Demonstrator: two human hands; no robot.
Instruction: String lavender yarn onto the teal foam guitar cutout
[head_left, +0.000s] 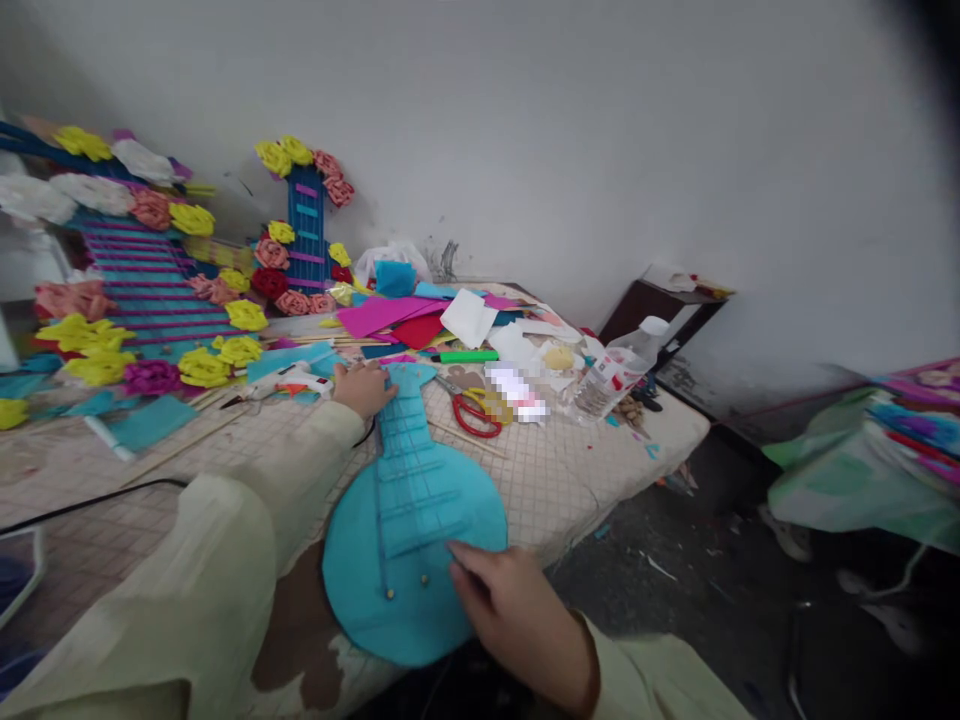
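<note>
A turquoise paper guitar (469,490) lies at the table's front edge, its head pointing away from me. Thin dark strings run down the neck over crosswise strips, and two small yellowish pins show low on the body. My left hand (364,388) is closed at the left side of the guitar's head, fingers curled onto it. Over the lower right of the body, my right hand (514,615) has thumb and index finger brought close together beside the strings. Whatever is pinched there is too fine to make out. Right of the neck lie red-handled scissors (476,415).
A hot glue gun (289,383) lies left of my left hand, with a green marker (469,356) behind the guitar. Coloured paper (382,315), a clear plastic bottle (611,375) and flower-trimmed paper pieces (150,270) crowd the back. The table edge (637,490) drops off at right.
</note>
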